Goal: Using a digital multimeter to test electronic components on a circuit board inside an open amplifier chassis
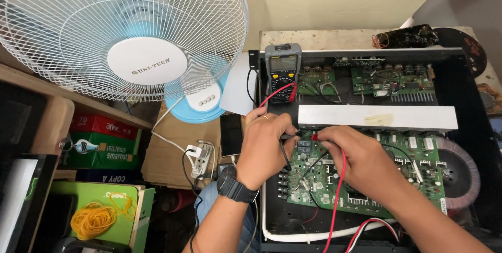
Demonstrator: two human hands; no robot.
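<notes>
Probes: thin black test probe [291, 136] in the left hand [266, 146], red one [315, 137] in the right hand [361, 161], tips on the green circuit board [418, 153] in the open black metal chassis [468, 80].
Hands: both pinched shut around the probes.
Handling: light, stiff, likely slippery; grip the insulated shafts.
Leads: red wire [337, 200] trails to the chassis's near edge.
Meter: grey multimeter [283, 70] at the far left corner.

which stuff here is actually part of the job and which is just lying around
In use:
- left hand holding the black probe
- right hand holding the red probe
- green circuit board under both probe tips
- multimeter with its leads
- open black case

Lying about:
- white and blue fan
- yellow rubber bands
- power strip
- red and green boxes
</notes>
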